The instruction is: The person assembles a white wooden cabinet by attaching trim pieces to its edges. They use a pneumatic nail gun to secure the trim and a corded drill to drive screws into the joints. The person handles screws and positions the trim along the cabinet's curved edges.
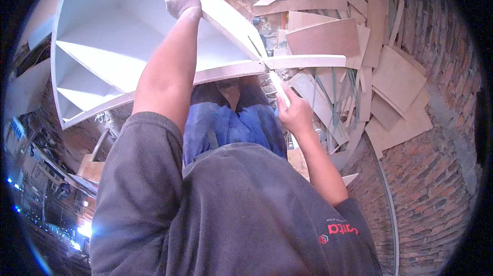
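Observation:
A large white cabinet carcass [138, 14], split by thin panels into compartments, lies on its back before me. My left hand [183, 4] is closed over its far-right edge board, fingers bent around the rim. In my right hand [296, 109] is a slim white stick-like tool [279, 87], its exact kind unclear. The tool's tip points at the cabinet's near-right corner and seems to touch it. From that corner a pale edging strip [313, 61] juts out to the right, beyond the cabinet.
Plywood offcuts [323, 37] and thin strips lie in a loose heap on the right. Farther right rises a brick wall [436, 183], with a pale cable or pipe [389, 204] running along it. Clutter and bright lights show at lower left.

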`<act>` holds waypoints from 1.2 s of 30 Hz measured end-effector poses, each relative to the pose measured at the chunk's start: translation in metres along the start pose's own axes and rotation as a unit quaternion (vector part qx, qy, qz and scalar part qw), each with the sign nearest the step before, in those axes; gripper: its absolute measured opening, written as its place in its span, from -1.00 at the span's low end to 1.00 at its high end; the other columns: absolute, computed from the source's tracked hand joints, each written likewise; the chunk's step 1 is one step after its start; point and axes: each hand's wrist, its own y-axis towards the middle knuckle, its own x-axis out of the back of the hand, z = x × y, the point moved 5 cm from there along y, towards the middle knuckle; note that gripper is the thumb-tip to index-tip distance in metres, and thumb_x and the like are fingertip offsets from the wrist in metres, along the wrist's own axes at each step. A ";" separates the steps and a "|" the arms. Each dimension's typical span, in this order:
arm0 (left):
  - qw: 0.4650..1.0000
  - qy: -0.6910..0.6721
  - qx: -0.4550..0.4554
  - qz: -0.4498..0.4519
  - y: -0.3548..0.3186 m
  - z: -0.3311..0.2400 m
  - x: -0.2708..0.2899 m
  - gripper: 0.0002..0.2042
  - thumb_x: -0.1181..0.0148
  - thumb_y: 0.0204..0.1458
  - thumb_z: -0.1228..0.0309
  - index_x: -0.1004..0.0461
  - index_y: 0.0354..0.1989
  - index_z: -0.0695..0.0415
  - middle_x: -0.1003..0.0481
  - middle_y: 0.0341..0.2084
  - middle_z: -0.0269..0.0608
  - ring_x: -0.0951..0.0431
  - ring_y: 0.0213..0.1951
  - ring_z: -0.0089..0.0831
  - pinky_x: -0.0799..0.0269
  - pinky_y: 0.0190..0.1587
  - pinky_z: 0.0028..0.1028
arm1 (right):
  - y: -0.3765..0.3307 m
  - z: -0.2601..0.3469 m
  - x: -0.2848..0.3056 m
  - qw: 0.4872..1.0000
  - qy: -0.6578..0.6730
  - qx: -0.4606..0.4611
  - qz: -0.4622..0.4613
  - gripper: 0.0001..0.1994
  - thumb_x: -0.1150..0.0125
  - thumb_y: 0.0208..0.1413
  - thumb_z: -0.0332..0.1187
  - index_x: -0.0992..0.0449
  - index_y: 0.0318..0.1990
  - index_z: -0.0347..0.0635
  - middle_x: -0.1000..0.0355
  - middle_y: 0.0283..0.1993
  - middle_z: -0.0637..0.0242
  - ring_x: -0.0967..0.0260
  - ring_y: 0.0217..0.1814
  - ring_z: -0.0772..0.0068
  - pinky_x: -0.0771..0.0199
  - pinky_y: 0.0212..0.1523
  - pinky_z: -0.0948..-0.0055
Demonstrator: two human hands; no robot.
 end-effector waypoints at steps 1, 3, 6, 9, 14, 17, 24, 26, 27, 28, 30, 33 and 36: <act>1.000 0.003 -0.008 0.000 0.001 -0.003 -0.001 -0.49 0.17 0.42 0.04 -0.45 -0.13 0.35 -0.63 -0.26 0.26 -0.65 -0.08 0.17 -0.52 0.01 0.01 | 0.003 -0.001 -0.005 1.000 0.006 -0.004 0.000 -0.49 -0.20 0.28 -0.10 -0.44 0.38 0.22 -0.61 -0.33 -0.10 -0.59 -0.32 -0.25 -0.57 -0.29 -0.09; 1.000 0.019 -0.004 -0.009 0.000 0.000 0.001 -0.49 0.18 0.42 0.04 -0.45 -0.14 0.34 -0.63 -0.26 0.25 -0.65 -0.08 0.16 -0.53 0.01 0.01 | -0.007 -0.002 -0.003 1.000 0.012 0.000 0.008 -0.50 -0.21 0.28 -0.13 -0.45 0.37 0.18 -0.61 -0.31 -0.10 -0.59 -0.33 -0.23 -0.56 -0.30 -0.05; 1.000 -0.005 -0.002 0.001 0.004 0.002 -0.004 -0.49 0.17 0.42 0.04 -0.45 -0.11 0.34 -0.63 -0.25 0.24 -0.65 -0.07 0.15 -0.54 0.02 0.00 | -0.040 -0.006 0.030 1.000 0.020 0.017 0.000 -0.52 -0.23 0.26 -0.20 -0.48 0.34 0.10 -0.61 -0.27 -0.10 -0.59 -0.34 -0.19 -0.57 -0.31 0.04; 1.000 0.001 0.009 0.002 0.004 0.008 -0.004 -0.50 0.17 0.42 0.04 -0.45 -0.09 0.34 -0.63 -0.24 0.25 -0.65 -0.07 0.15 -0.54 0.02 0.00 | -0.063 -0.011 0.051 0.999 0.025 0.020 0.018 -0.51 -0.24 0.26 -0.21 -0.48 0.34 0.08 -0.61 -0.27 -0.09 -0.59 -0.34 -0.19 -0.57 -0.31 0.05; 1.000 0.004 0.002 0.004 0.004 0.003 -0.004 -0.50 0.17 0.42 0.05 -0.44 -0.07 0.35 -0.63 -0.22 0.26 -0.65 -0.07 0.16 -0.54 0.01 0.01 | -0.008 -0.021 0.007 0.999 -0.041 -0.015 0.031 -0.53 -0.23 0.27 -0.20 -0.49 0.33 0.06 -0.62 -0.24 -0.09 -0.60 -0.26 -0.20 -0.59 -0.25 0.04; 1.000 0.007 -0.004 0.010 0.005 0.001 -0.005 -0.50 0.18 0.42 0.05 -0.44 -0.08 0.35 -0.63 -0.22 0.26 -0.65 -0.07 0.18 -0.52 0.02 0.03 | 0.005 -0.046 0.006 0.996 0.022 -0.084 -0.031 -0.55 -0.22 0.30 -0.19 -0.51 0.32 0.01 -0.63 -0.19 -0.09 -0.63 -0.16 -0.15 -0.60 -0.16 0.08; 1.000 0.008 -0.010 0.027 0.010 0.009 -0.007 -0.49 0.17 0.41 0.04 -0.43 -0.04 0.36 -0.59 -0.13 0.34 -0.59 0.02 0.24 -0.46 0.08 0.06 | -0.083 -0.156 0.088 0.956 0.108 -0.196 -0.188 -0.58 -0.10 0.39 -0.29 -0.47 0.31 -0.27 -0.54 0.24 -0.02 -0.49 0.31 0.12 -0.39 0.30 0.27; 0.997 -0.009 0.009 0.078 0.015 0.008 -0.007 -0.46 0.12 0.39 0.02 -0.40 0.07 0.38 -0.55 -0.02 0.36 -0.57 0.09 0.22 -0.46 0.12 0.02 | -0.105 -0.176 0.096 0.954 0.062 -0.157 -0.248 -0.58 -0.08 0.37 -0.29 -0.49 0.30 -0.26 -0.61 0.08 -0.01 -0.59 0.07 0.07 -0.50 0.07 0.19; 0.992 -0.033 0.025 0.117 0.017 0.009 -0.004 -0.44 0.08 0.38 0.01 -0.38 0.13 0.39 -0.53 0.04 0.37 -0.55 0.12 0.21 -0.45 0.15 0.00 | -0.117 -0.185 0.099 0.950 0.047 -0.144 -0.273 -0.58 -0.06 0.37 -0.28 -0.50 0.29 -0.26 -0.65 -0.01 0.00 -0.65 -0.06 0.05 -0.55 -0.04 0.16; 0.986 -0.061 0.046 0.151 0.020 0.011 0.001 -0.41 0.04 0.36 0.00 -0.36 0.19 0.40 -0.51 0.09 0.38 -0.54 0.14 0.21 -0.45 0.17 -0.02 | -0.125 -0.201 0.093 0.945 0.103 -0.204 -0.236 -0.58 -0.05 0.36 -0.30 -0.51 0.29 -0.24 -0.65 -0.06 0.02 -0.64 -0.10 0.08 -0.55 -0.07 0.17; 0.982 -0.034 -0.028 0.186 0.021 0.013 0.027 -0.32 -0.10 0.29 0.01 -0.27 0.32 0.41 -0.45 0.18 0.35 -0.53 0.16 0.20 -0.43 0.22 -0.07 | -0.128 -0.226 0.074 0.904 0.223 -0.332 -0.150 -0.59 -0.02 0.35 -0.33 -0.54 0.27 -0.20 -0.66 -0.16 0.06 -0.62 -0.20 0.15 -0.54 -0.12 0.18; 0.969 0.018 -0.193 0.152 0.008 0.031 0.097 -0.26 -0.24 0.21 0.05 -0.24 0.38 0.39 -0.45 0.19 0.33 -0.55 0.13 0.15 -0.45 0.21 -0.10 | -0.103 -0.220 0.059 0.948 0.198 -0.240 -0.062 -0.56 0.00 0.22 -0.44 -0.60 0.23 -0.14 -0.46 -0.50 0.35 -0.38 -0.49 0.54 -0.41 -0.39 0.41; 0.956 0.100 -0.230 0.153 -0.005 0.075 0.168 -0.45 -0.28 0.17 0.08 -0.45 0.18 0.25 -0.59 -0.07 0.24 -0.62 0.00 0.09 -0.51 0.03 -0.06 | -0.067 -0.197 0.055 0.981 0.098 -0.166 0.030 -0.57 -0.05 0.19 -0.43 -0.62 0.20 -0.10 -0.60 -0.33 0.25 -0.53 -0.32 0.40 -0.52 -0.19 0.33</act>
